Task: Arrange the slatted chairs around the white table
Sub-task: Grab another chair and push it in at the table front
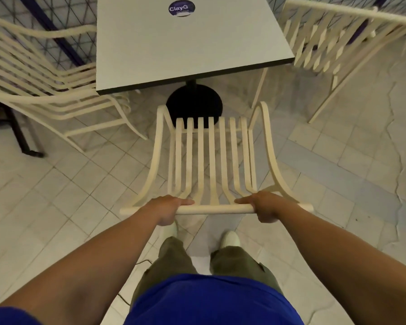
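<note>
Fingers (185, 202) of both hands wrapped round the top rail of the near slatted chair (209, 158); left hand (168, 211) and right hand (265, 207) spaced apart, likely for straight steering; chair faces the table (150, 55), seat front just short of its near edge, over the black base (193, 103); left chair (40, 85) already tucked; right chair (333, 43) sits skewed, probably next.
</note>
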A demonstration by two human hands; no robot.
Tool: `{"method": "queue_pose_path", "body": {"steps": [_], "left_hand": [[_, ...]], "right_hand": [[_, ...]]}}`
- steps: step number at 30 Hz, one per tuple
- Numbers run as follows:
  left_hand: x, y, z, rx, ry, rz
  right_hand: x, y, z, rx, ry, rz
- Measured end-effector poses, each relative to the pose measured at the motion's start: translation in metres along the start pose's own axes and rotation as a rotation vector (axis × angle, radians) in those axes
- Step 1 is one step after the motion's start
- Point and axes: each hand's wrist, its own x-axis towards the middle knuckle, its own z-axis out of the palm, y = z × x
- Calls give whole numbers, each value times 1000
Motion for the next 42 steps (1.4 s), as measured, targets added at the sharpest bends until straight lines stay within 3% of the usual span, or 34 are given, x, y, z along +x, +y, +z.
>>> {"method": "queue_pose_path", "body": {"steps": [20,32,42], "left_hand": [[4,14,11,-34,-28,-3],[4,28,9,-65,-70,-98],[7,61,15,-130,0,-114]], "right_hand": [[-5,13,1,-14,60,127],[-3,40,-8,-93,-32,-50],[-2,73,-34,-182,-64,-117]]}}
